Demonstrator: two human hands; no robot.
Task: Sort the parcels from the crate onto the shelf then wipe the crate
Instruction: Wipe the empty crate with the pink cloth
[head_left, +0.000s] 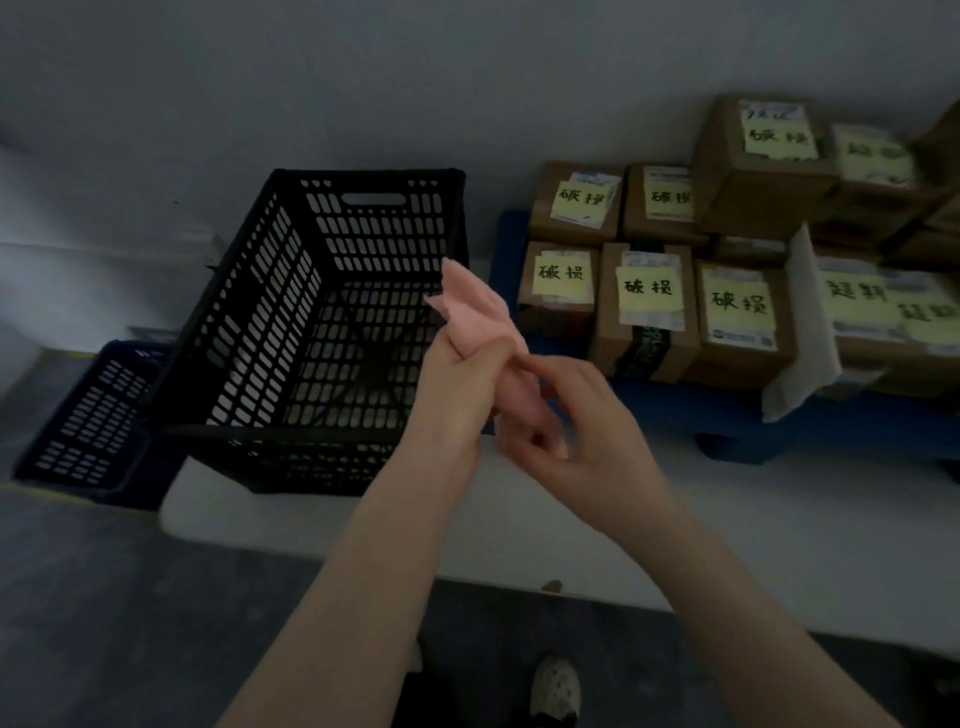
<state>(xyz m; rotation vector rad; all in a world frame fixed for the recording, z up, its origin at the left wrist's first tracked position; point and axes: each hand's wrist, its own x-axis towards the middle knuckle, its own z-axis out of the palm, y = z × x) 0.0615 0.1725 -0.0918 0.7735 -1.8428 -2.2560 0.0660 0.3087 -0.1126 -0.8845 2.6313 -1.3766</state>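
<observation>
Dim storage corner: pale grey wall (363, 78) behind, dark grey floor (130, 597) in front, raised white ledge (519, 525) between.

On ledge, left of centre: large black perforated plastic crate (260, 322), rectangular, upright, with handle slot in far wall and mesh bottom in plain view.

At far left, lower down: smaller dark blue perforated plastic basket (93, 410), close against crate's near left corner; contact not distinguishable.

At right, against wall: low blue platform shelf (675, 410), loaded with brown cardboard parcels (644, 306) in more than one tier. Each legible parcel marked with white shipping label and yellow sticky note hand-lettered in black characters; parcels at far right blurred.

Among parcels: thin white sheet (805, 332), standing on edge and leaning, between left group and right group; material not distinguishable.

In mid-air, in front of crate's right wall: crumpled pink cloth (475, 312).

Left hand (452, 395): fingers curled round middle of cloth, with upper end of cloth protruding above fist.

Right hand (576, 415): thumb and fingertips pinching lower end of cloth, touching left hand.

Both forearms bare, reaching in from lower edge.

At bottom centre: pale shoe (555, 686) on floor, partly cut off by frame.
</observation>
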